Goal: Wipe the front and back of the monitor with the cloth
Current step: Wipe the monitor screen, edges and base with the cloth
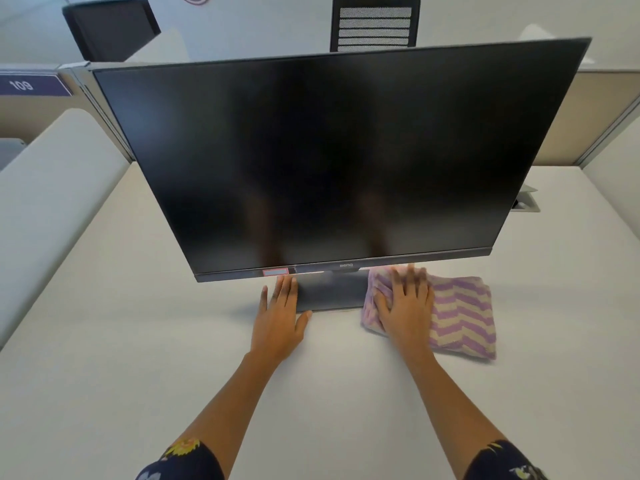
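monitor [329, 161] sits upright on its base [329, 294] in the middle of the white desk [138, 358]. screen is dark and faces me. logo at the centre of the bottom bezel, a red-edged sticker [275, 271] left of it.

cloth [460, 317]: folded, purple and beige zigzag, flat on the desk. it lies just right of the base, and its left edge touches or slightly overlaps the base corner.

my left hand [280, 317]: flat on the desk, palm down, fingers straight and together, gripping nothing. it lies along the left side of the base, thumb against the base's front left corner. fingertips reach just under the bottom bezel.

my right hand [405, 306]: palm down on the left part of the cloth, fingers spread and fairly straight, pressing on it rather than clenching it. cloth bunches a little by the thumb. fingertips are blurred, so i can't tell if they curl at the ends.

both sleeves are dark with a flower print.

behind the monitor: grey partition [602, 109], two dark office chairs [375, 22] beyond it, purple label on the left panel. small grey cable box [526, 202] set in the desk at right.
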Motion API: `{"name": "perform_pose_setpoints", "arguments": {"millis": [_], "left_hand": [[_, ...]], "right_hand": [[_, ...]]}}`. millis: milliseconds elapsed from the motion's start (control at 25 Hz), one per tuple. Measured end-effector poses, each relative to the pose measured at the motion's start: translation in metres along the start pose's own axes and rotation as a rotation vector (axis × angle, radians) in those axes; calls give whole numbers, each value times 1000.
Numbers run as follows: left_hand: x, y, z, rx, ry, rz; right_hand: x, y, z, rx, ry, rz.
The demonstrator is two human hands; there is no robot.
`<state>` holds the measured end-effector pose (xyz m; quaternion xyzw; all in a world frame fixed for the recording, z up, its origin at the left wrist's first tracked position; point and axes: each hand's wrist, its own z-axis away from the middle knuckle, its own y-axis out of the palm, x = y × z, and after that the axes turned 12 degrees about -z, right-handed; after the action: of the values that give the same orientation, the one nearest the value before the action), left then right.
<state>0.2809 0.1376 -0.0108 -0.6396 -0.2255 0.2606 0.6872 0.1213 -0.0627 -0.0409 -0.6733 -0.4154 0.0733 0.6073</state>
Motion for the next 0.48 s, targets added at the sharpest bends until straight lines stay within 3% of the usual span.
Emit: {"name": "perform_pose_setpoints", "arguments": {"millis": [200,480], "left_hand": [[3,4,12,10,-233,-38],[4,-2,7,49,-275,-96]], "right_hand": [[26,5,0,66,64,-117],[80,11,9,137,-9,-175]]}}
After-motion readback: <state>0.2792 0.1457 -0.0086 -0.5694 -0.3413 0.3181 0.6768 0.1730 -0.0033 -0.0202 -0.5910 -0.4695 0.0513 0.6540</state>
